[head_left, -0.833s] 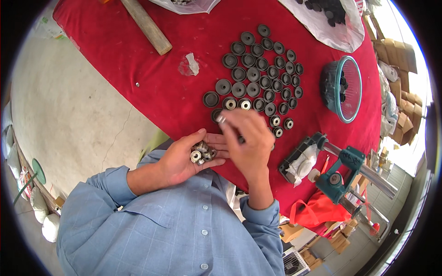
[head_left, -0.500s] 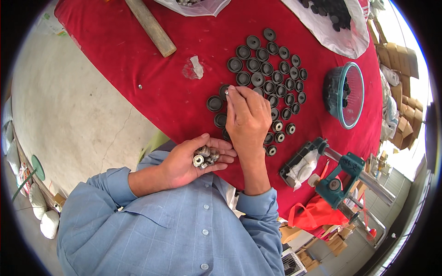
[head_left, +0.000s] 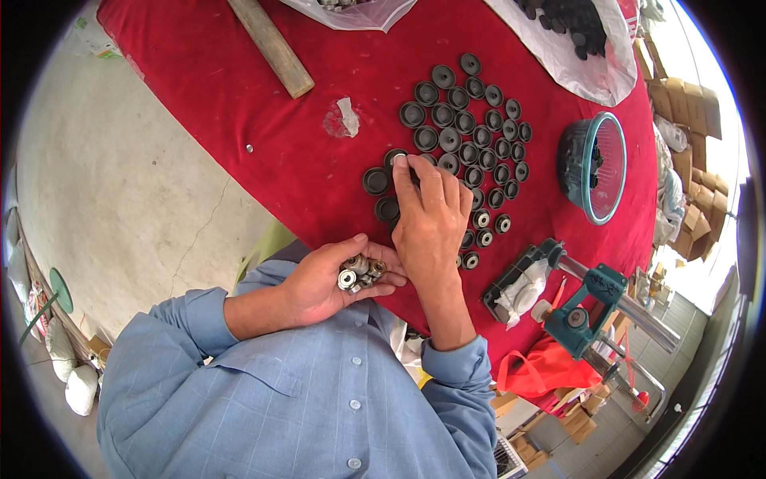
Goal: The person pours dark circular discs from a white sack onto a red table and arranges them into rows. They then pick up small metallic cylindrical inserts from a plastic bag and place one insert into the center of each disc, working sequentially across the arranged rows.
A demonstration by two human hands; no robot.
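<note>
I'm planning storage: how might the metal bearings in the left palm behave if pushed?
The metal bearings piled in the left hand look solid, so probably stiff and heavy for their size. Their round rims suggest they could roll on edge. Their shiny faces may feel slippery.

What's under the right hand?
The right hand pinches what looks like a shiny metal piece over a black round cap. Red cloth and more caps show around it; whatever lies beneath palm and fingers is covered.
</note>
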